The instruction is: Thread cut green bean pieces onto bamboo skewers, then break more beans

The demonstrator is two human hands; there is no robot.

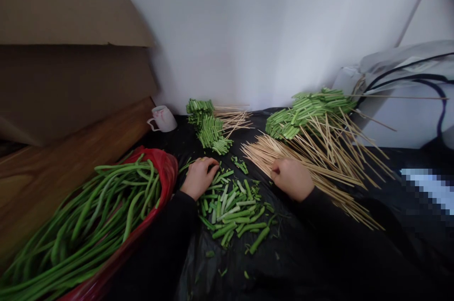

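My left hand (pixel 200 177) is curled, palm down, at the far left edge of a loose heap of cut green bean pieces (pixel 236 213). Whatever its bent fingers hold is hidden. My right hand (pixel 292 179) is closed like a fist at the near side of a pile of bamboo skewers (pixel 262 152); I cannot make out what is in its fingers. Beyond my left hand lies a stack of skewered bean pieces (pixel 209 131), their sticks pointing right. A larger stack of skewered beans (pixel 315 109) lies at the back right, sticks fanned toward me.
A red plastic bag (pixel 166 168) full of long green beans (pixel 102 216) stands at left. Behind it are a white mug (pixel 164 119) and a large cardboard box (pixel 71 74). Black plastic sheeting (pixel 220 282) covers the work surface. A white wall (pixel 248 31) closes the back.
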